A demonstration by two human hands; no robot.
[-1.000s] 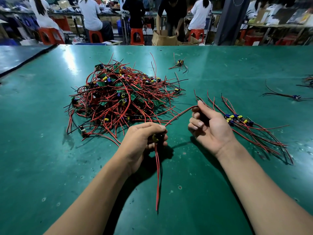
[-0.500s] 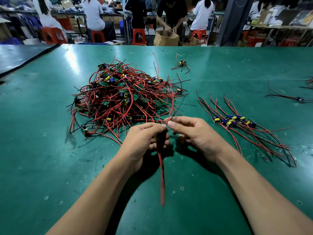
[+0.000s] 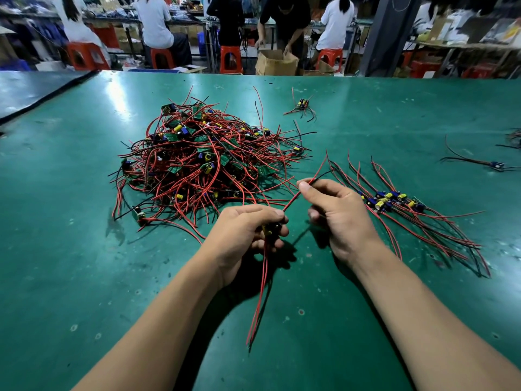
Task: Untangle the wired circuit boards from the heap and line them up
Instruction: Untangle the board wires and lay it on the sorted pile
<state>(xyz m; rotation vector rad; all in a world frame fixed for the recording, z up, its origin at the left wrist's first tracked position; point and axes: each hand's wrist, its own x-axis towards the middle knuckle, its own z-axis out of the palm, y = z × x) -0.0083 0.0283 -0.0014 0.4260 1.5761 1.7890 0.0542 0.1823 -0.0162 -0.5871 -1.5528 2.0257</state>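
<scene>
A heap of small green circuit boards (image 3: 203, 162) tangled in red and black wires lies on the green table, left of centre. My left hand (image 3: 245, 235) grips one wired board (image 3: 271, 230), mostly hidden in the fingers, just in front of the heap; its lower red wires hang toward me. My right hand (image 3: 335, 215) pinches that board's upper red and black wires between thumb and forefinger and holds them stretched up to the right. To the right lies a row of lined-up boards (image 3: 392, 200) with wires fanned out.
A loose wired board (image 3: 302, 104) lies behind the heap, another (image 3: 497, 165) at the far right. The green table (image 3: 70, 249) stretches to a far edge, beyond which people sit on red stools; a cardboard box (image 3: 276, 63) stands there.
My right hand went to my left hand, pinched the board's upper wires, then drew out along them to the right, pulling them straight. My left hand kept its hold on the board.
</scene>
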